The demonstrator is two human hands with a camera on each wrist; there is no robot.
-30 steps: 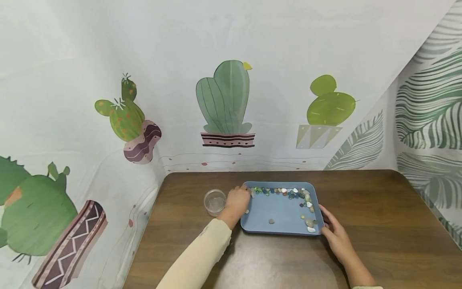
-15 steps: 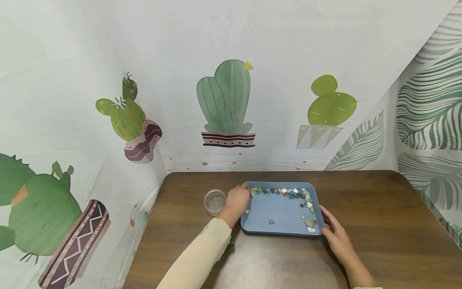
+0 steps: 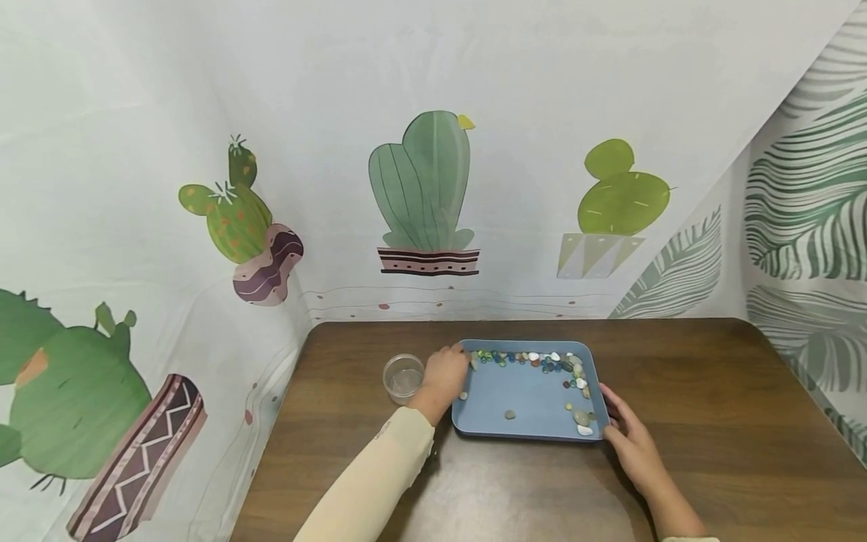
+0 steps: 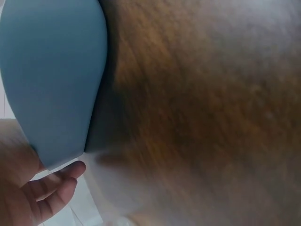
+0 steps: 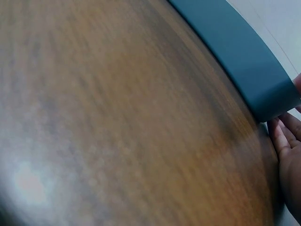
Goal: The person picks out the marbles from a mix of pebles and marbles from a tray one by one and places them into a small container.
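A shallow blue tray [image 3: 524, 395] lies on the table in the head view. Small colored glass stones and pebbles [image 3: 515, 357] line its far edge and run down its right side. Near the front, a single grey-brown pebble [image 3: 510, 415] sits alone. My left hand [image 3: 443, 376] grips the tray's left side toward the far corner; its fingers [image 4: 66, 190] curl at the tray's edge in the left wrist view. At the right side, nearer the front corner, my right hand [image 3: 631, 443] holds the rim between thumb and fingers. The right wrist view shows those fingers [image 5: 281, 134] against the tray's lower edge.
A clear round container [image 3: 403, 378] stands on the table just left of my left hand. Brown wood tabletop [image 3: 711, 391] extends around the tray. Behind it hangs a white cloth [image 3: 521, 181] printed with cacti and leaves.
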